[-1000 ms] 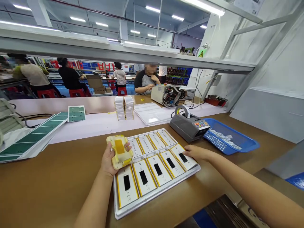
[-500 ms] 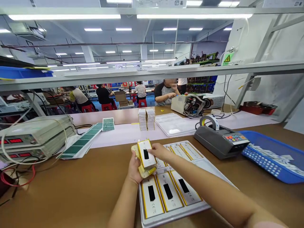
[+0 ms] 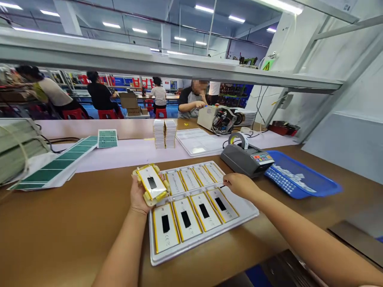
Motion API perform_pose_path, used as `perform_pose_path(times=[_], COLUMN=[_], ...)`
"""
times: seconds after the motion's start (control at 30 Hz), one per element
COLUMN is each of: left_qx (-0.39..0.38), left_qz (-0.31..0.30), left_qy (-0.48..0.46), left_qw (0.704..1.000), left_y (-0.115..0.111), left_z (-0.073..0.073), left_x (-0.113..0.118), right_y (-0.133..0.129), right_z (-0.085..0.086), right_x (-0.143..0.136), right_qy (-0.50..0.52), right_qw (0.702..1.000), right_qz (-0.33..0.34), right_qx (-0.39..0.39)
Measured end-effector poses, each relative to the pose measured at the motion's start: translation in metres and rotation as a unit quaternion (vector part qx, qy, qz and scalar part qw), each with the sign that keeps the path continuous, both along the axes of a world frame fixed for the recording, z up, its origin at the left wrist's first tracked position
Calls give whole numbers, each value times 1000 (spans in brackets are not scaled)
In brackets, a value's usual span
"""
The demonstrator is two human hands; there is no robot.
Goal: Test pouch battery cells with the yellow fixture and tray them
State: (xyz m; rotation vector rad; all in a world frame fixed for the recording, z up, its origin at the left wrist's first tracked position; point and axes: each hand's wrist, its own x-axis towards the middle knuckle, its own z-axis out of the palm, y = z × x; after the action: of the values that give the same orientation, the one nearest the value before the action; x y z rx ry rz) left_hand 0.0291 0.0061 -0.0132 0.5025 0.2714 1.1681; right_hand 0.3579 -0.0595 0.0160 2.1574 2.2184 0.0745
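Note:
My left hand (image 3: 139, 193) is wrapped round a cream-coloured holder (image 3: 149, 202) with yellow edges. In the holder lies a flat white battery cell (image 3: 154, 184) with a black patch on its face, tilted toward me. My right hand (image 3: 239, 185) is closed in a pinch at the right side of the white tray (image 3: 206, 233). A small dark strip sticks out at its fingertips; its kind is too small to make out. The tray's front row holds several battery cells (image 3: 184, 221) with black patches, and the back row several cells (image 3: 175, 182) without visible patches.
A grey tape dispenser (image 3: 245, 158) and a blue basket (image 3: 302, 175) of white scraps stand to the right. Behind are stacked white cells (image 3: 165, 134) and another white tray (image 3: 194, 141). Green-printed sheets (image 3: 64, 161) lie left. A co-worker (image 3: 193, 101) sits opposite beside a machine.
My right hand has left the cell in the holder and moved right to the tray's side. The view has turned right and down; my left hand still carries the holder.

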Motion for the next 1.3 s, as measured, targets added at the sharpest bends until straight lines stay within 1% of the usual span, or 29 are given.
perform_pose_path(times=[0.07,0.23,0.3,0.4,0.47,0.53,0.6,0.67,0.73,0.77,0.83,0.93,1.03,1.1,1.13,1.2,1.23,1.3], left_qx=[-12,-52,-56,-44,-35,-32,-28,-22,-20,-22,-25,-26,-26,-24,-25,-23,-21,-19], left_qz=[4,19,22,24,22,16,12,8,-2,-12,-31,-42,-26,-17,-16,-17,-15,-14], left_qy=[11,23,25,27,21,15,6,-3,-9,-12,-14,-17,-20,-22,-24,-32,-38,-43], left_qw=[1000,998,998,998,999,999,1000,1000,1000,1000,999,999,999,999,999,999,999,999], left_y=[1,2,3,4,4,4,3,1,-1,-1,-3,-7,-12,-13,-13,-12,-11,-8], left_z=[1,1,1,0,-1,-2,-3,-4,-4,-5,-4,-3,0,2,3,3,3,1], left_x=[1,1,1,2,2,2,1,1,1,1,2,2,1,0,-1,-2,-2,-3], right_y=[-6,-12,-11,-5,-2,-2,-3,-2,4,9,24,47,62,67,68,68,68,68], right_z=[-3,-7,-10,-15,-17,-18,-16,-9,5,14,32,51,55,50,47,41,38,33], right_x=[2,-13,-16,-14,-11,-9,-9,-10,-15,-22,-46,-103,-157,-180,-185,-186,-182,-165], right_qy=[-22,-53,-31,20,89,201,306,367,424,457,520,570,593,611,617,622,622,617], right_qw=[1000,998,999,998,992,973,941,912,882,866,839,814,796,780,774,769,770,775], right_qz=[6,38,21,-40,-54,-43,-40,-49,-48,-37,-2,40,62,70,71,72,69,57], right_qx=[-1,-10,-17,-35,-66,-103,-137,-176,-201,-197,-159,-104,-105,-117,-122,-127,-127,-126])
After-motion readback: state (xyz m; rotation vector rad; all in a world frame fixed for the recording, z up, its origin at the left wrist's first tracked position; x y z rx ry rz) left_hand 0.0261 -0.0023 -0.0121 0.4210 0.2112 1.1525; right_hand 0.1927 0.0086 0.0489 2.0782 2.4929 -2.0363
